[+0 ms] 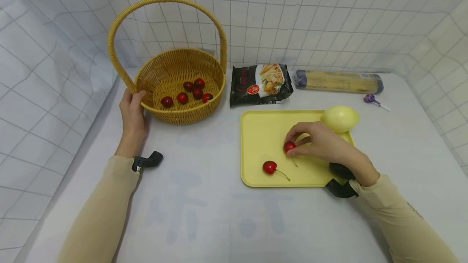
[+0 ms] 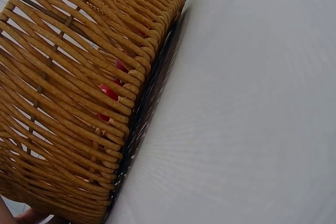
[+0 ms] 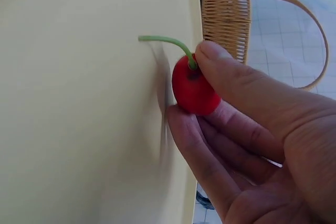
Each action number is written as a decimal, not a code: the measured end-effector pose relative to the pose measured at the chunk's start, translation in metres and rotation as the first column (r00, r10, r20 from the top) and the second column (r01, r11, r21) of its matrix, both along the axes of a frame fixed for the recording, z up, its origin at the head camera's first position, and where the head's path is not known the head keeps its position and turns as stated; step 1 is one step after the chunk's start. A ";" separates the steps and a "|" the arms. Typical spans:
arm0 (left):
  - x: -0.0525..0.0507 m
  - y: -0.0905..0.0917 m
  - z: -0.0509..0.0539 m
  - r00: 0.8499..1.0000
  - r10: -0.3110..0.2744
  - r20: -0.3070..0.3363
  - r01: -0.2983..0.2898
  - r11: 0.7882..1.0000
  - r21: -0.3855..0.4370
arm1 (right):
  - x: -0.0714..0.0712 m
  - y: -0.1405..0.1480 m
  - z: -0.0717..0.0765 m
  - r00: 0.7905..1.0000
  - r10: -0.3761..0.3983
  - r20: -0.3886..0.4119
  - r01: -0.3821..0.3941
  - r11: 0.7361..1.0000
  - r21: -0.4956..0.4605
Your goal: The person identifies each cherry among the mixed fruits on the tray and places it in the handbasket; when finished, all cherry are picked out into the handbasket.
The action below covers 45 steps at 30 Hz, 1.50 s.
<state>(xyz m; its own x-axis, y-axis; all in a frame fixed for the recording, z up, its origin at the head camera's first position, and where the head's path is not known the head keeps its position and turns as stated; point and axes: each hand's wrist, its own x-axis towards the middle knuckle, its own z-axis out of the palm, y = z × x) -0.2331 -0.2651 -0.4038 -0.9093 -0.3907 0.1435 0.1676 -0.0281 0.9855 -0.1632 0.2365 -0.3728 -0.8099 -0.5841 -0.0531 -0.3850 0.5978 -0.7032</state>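
Observation:
Pinched between the thumb and fingers of my right hand is a red cherry with a green stem. It is held just over the yellow tray; the right wrist view shows this cherry close up. A second stemmed cherry lies on the tray's front part. My left hand grips the rim of a wicker basket at the foot of its tall handle, thumb over the edge. Inside sit several cherries. The left wrist view shows mostly the woven wall, with red glimpsed through it.
A yellow lemon rests at the tray's back right corner. Behind the tray lie a black food packet and a pack of dry noodles. A wrapped lollipop lies to the right. White gridded cloth walls surround the table.

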 end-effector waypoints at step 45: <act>0.000 0.000 -0.001 1.000 0.006 -0.009 -0.006 1.000 0.004 | -0.041 -0.046 0.055 0.993 0.068 -0.094 -0.070 0.997 -0.019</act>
